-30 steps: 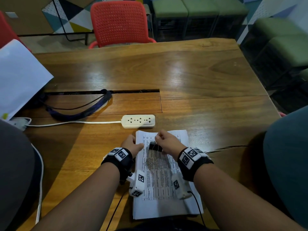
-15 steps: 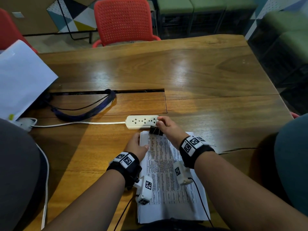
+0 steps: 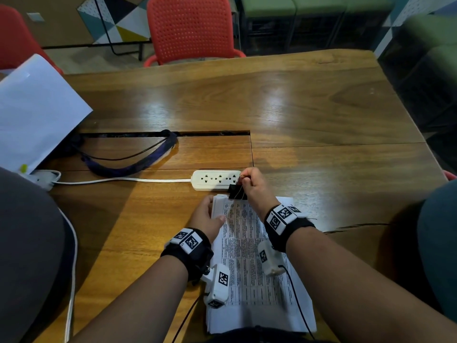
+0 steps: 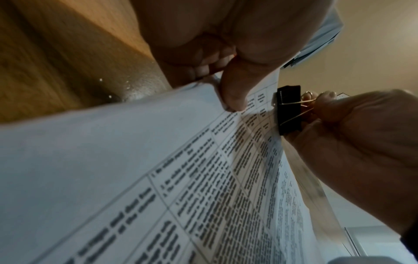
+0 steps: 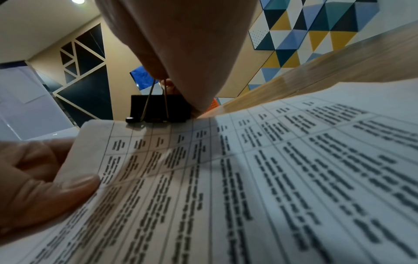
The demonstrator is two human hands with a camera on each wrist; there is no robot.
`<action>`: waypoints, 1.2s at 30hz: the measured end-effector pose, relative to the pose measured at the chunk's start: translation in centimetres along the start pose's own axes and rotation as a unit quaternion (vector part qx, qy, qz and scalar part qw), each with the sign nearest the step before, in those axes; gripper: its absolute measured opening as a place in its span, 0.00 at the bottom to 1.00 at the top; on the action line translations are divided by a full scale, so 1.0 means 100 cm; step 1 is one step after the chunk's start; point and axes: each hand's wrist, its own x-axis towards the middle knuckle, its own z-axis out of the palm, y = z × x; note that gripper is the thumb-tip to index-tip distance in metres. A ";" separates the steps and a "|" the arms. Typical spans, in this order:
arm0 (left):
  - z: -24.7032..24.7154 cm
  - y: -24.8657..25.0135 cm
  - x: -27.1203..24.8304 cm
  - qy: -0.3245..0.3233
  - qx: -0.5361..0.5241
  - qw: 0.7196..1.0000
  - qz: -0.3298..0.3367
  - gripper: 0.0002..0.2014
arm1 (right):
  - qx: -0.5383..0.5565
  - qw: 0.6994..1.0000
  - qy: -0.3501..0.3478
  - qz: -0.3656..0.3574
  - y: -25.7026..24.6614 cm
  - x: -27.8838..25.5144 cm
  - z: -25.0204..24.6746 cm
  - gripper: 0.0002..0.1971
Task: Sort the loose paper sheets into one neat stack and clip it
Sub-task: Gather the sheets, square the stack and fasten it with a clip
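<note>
A stack of printed paper sheets (image 3: 249, 263) lies on the wooden table (image 3: 296, 107) right in front of me. My left hand (image 3: 206, 216) grips its far left corner, thumb (image 4: 235, 89) on top and fingers curled underneath. My right hand (image 3: 254, 186) pinches the wire handles of a black binder clip (image 3: 236, 191). The clip's mouth meets the far edge of the stack (image 4: 158, 178), near that corner. Seen from the right wrist, the clip (image 5: 158, 109) stands upright on the paper's (image 5: 271, 178) top edge. I cannot tell whether it has bitten onto the sheets.
A white power strip (image 3: 216, 179) with its cable lies just beyond the stack, touching distance from the clip. A dark strap (image 3: 133, 164) loops by a slot in the table. White sheets (image 3: 37, 112) overhang the far left. A red chair (image 3: 190, 28) faces me. People sit at both sides.
My right hand carried the binder clip from over the middle of the top sheet to the stack's far edge. My left hand shifted up to the far left corner.
</note>
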 end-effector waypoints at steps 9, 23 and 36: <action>0.000 -0.006 0.000 0.006 0.024 0.999 0.033 0.21 | -0.040 0.998 -0.045 0.013 -0.005 0.002 0.004 0.05; -0.001 -0.007 0.004 0.028 -0.039 0.999 0.006 0.09 | -0.242 0.966 -0.020 -0.083 0.005 -0.009 0.020 0.17; -0.001 0.000 0.010 0.082 0.080 0.993 -0.013 0.09 | -0.283 0.921 -0.032 -0.267 0.027 -0.085 0.006 0.16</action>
